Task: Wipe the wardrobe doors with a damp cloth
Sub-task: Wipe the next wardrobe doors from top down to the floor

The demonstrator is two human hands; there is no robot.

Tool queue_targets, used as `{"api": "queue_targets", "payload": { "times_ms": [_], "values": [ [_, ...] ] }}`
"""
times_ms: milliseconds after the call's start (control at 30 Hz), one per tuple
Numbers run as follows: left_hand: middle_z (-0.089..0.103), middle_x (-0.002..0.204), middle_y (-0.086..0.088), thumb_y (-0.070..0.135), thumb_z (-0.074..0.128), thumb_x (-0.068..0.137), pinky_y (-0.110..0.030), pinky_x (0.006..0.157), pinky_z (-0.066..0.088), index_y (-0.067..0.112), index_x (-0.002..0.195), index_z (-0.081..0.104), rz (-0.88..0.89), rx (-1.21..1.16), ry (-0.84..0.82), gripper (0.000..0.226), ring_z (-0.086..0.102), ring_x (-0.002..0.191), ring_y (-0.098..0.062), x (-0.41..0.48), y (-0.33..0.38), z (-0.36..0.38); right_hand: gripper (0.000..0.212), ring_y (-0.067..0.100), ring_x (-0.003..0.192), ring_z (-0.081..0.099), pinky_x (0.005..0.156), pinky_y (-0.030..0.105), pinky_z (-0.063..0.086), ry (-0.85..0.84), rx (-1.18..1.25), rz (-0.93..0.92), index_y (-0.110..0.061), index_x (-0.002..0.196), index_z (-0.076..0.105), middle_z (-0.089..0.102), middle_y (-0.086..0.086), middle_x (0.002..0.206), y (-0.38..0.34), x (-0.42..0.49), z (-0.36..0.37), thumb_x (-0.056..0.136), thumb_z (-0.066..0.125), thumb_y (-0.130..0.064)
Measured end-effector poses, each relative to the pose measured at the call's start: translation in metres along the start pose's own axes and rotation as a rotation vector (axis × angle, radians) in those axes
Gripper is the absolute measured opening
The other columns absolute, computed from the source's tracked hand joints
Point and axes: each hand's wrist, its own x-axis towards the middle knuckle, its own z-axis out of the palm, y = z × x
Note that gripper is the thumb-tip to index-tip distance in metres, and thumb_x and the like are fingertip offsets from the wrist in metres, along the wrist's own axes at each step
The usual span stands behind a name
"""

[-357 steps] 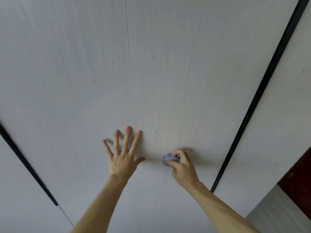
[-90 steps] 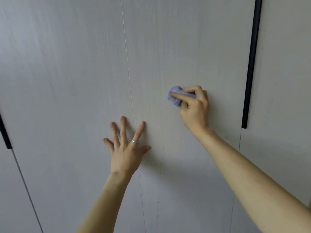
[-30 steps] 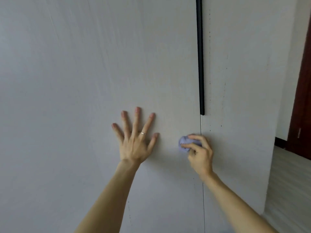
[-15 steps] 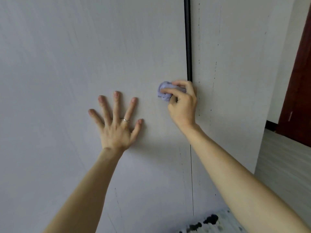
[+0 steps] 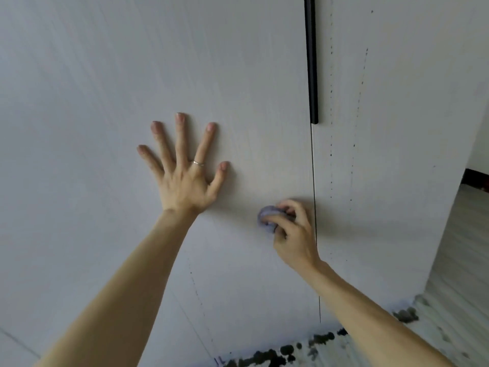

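Note:
A pale grey wardrobe door (image 5: 105, 102) fills most of the view. My left hand (image 5: 184, 176) lies flat on it with fingers spread, a ring on one finger. My right hand (image 5: 292, 231) grips a small bunched lilac cloth (image 5: 266, 219) and presses it against the same door, low and just left of the thin gap between doors. A second door panel (image 5: 383, 128) stands to the right of that gap. A black vertical handle strip (image 5: 311, 62) runs down the gap and ends above my right hand.
The wardrobe's right end meets a light wood-pattern floor (image 5: 455, 300). Dark blotches (image 5: 270, 360) lie along the floor at the wardrobe's foot. A dark skirting (image 5: 476, 178) shows at the far right.
My right hand has slid the cloth down the door from beside the handle's end to well below it. The left hand stays flat on the door.

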Motion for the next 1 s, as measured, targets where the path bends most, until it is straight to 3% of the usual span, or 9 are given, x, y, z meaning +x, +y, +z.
{"api": "queue_targets", "payload": {
  "times_ms": [67,167,300,400,533,733,867,933,1000],
  "values": [
    [-0.005,0.169,-0.009,0.063,0.040,0.096,-0.064,0.113,-0.016,0.041,0.159,0.011,0.008,-0.089,-0.061,0.073,-0.011,0.151,-0.047,-0.002,-0.001,-0.007,0.049,0.035,0.098,0.054,0.086,0.042,0.050,0.097,0.023,-0.054,-0.020,0.102,0.077,0.049,0.007,0.114,-0.020,0.036,-0.007,0.075,0.054,0.014],
    [0.000,0.169,-0.008,0.048,0.045,0.098,-0.056,0.119,-0.012,0.036,0.159,0.018,0.023,-0.190,-0.045,0.069,-0.007,0.155,-0.033,-0.029,-0.018,-0.011,0.039,0.035,0.093,0.058,0.086,0.043,0.052,0.283,0.013,-0.113,-0.011,0.115,0.074,0.052,0.016,0.107,-0.048,0.088,-0.004,0.083,0.060,0.006],
    [0.007,0.167,-0.014,0.032,0.048,0.095,-0.058,0.120,-0.009,0.031,0.157,0.024,-0.085,-0.184,-0.012,0.067,-0.003,0.156,-0.026,-0.108,-0.079,0.005,0.042,0.035,0.092,0.057,0.081,0.046,0.051,0.452,0.018,-0.124,-0.012,0.120,0.071,0.052,0.016,0.106,-0.068,0.091,0.029,0.087,0.058,0.008],
    [0.007,0.166,-0.015,0.029,0.046,0.094,-0.061,0.118,-0.008,0.028,0.156,0.023,-0.093,-0.138,0.004,0.066,-0.005,0.155,-0.022,-0.168,-0.124,0.025,0.046,0.036,0.096,0.056,0.082,0.049,0.050,0.395,-0.010,-0.200,-0.016,0.123,0.070,0.049,0.010,0.112,-0.071,0.041,0.074,0.088,0.053,0.007],
    [0.001,0.168,-0.005,0.039,0.038,0.101,-0.060,0.119,-0.006,0.031,0.160,0.014,0.052,-0.032,0.041,0.064,-0.002,0.156,-0.022,-0.225,-0.158,0.060,0.042,0.033,0.091,0.056,0.081,0.043,0.049,0.202,-0.039,-0.385,-0.024,0.123,0.070,0.049,0.003,0.114,-0.074,-0.049,0.146,0.093,0.051,-0.001],
    [0.012,0.168,-0.005,0.044,0.037,0.104,-0.056,0.122,0.005,0.028,0.160,0.021,0.088,0.051,0.219,0.060,0.011,0.155,-0.022,-0.230,-0.165,0.078,0.044,0.026,0.092,0.051,0.072,0.038,0.049,-0.002,-0.150,-0.524,-0.028,0.116,0.075,0.051,-0.003,0.114,-0.069,-0.104,0.167,0.092,0.050,-0.002],
    [0.014,0.167,-0.007,0.046,0.036,0.105,-0.054,0.123,0.004,0.026,0.159,0.023,0.149,0.039,0.202,0.060,0.011,0.155,-0.023,-0.237,-0.173,0.075,0.041,0.033,0.098,0.053,0.081,0.042,0.050,0.063,-0.137,-0.517,-0.031,0.120,0.071,0.055,0.003,0.116,-0.107,-0.031,0.142,0.102,0.039,-0.012],
    [0.011,0.168,-0.005,0.048,0.033,0.105,-0.054,0.123,0.003,0.027,0.160,0.022,0.161,0.042,0.185,0.060,0.010,0.155,-0.023,-0.236,-0.175,0.074,0.043,0.034,0.101,0.053,0.089,0.034,0.045,0.174,-0.147,-0.480,-0.030,0.115,0.073,0.060,0.013,0.113,-0.135,0.024,0.131,0.091,0.047,-0.006],
    [0.010,0.168,-0.004,0.048,0.033,0.105,-0.053,0.123,0.003,0.028,0.160,0.021,0.155,0.053,0.185,0.060,0.011,0.155,-0.022,-0.235,-0.176,0.076,0.042,0.034,0.098,0.054,0.089,0.020,0.039,0.321,-0.139,-0.430,-0.027,0.107,0.078,0.062,0.011,0.108,-0.160,0.070,0.127,0.086,0.051,-0.003]
  ]
}}
